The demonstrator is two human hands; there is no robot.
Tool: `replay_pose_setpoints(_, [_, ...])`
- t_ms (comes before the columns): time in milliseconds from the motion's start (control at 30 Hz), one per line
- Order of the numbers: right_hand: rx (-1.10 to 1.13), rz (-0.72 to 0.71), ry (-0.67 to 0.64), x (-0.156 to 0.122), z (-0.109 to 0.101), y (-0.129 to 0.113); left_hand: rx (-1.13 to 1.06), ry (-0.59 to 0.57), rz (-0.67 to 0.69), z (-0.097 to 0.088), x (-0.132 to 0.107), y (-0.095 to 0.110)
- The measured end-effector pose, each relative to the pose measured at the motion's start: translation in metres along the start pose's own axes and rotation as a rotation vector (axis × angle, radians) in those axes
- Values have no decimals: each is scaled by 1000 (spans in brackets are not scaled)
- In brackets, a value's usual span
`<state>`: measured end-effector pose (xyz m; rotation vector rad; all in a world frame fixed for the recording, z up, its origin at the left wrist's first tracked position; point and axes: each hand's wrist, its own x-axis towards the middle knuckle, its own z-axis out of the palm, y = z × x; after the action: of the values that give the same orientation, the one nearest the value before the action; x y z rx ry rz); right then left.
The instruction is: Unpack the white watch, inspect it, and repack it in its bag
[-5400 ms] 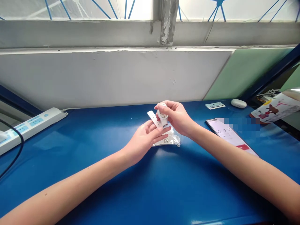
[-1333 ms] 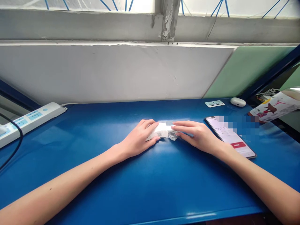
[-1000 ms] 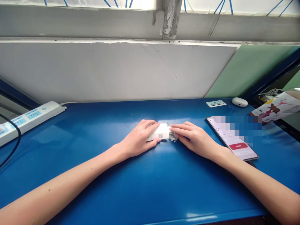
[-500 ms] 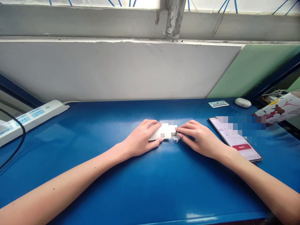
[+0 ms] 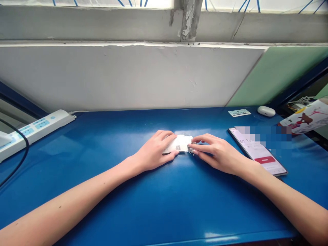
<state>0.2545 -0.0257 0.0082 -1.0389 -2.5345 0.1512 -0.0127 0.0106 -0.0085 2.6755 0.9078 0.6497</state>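
A small clear plastic bag with a white label [image 5: 180, 145] lies flat on the blue table [image 5: 164, 201]; something white shows inside it. My left hand [image 5: 156, 152] holds the bag's left end between thumb and fingers, pressing it to the table. My right hand [image 5: 217, 154] pinches the bag's right end with its fingertips close together.
A phone [image 5: 258, 153] with a lit timer screen lies to the right of my right hand. Behind it are a small white label card [image 5: 239, 112] and a white earbud case [image 5: 266, 111]. A white power strip [image 5: 33, 131] with a black cable sits at the left. A printed package [image 5: 304, 118] is at the far right.
Earlier I held a white watch above the bag. Now the bag lies flat with both hands on its ends. In the last second my right fingertips shifted slightly along the right end.
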Motion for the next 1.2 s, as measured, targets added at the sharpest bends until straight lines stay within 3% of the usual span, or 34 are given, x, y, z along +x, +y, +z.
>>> replay_pose_setpoints(433, [-71, -35, 26, -1, -4, -1, -25, 2, 0, -2, 0, 1])
replay_pose_setpoints(700, [-88, 45, 8, -2, -4, 3, -22, -5, 0, -1, 0, 1])
replay_pose_setpoints(900, [-59, -16, -18, 2, -8, 6, -32, -3, -8, -2, 1, 2])
replay_pose_setpoints(1067, [-48, -22, 27, 2, -4, 4, -38, -6, -6, -3, 1, 2])
replay_pose_setpoints(1200, [-39, 59, 103, 1, 2, 4, -37, 5, -7, -2, 1, 2])
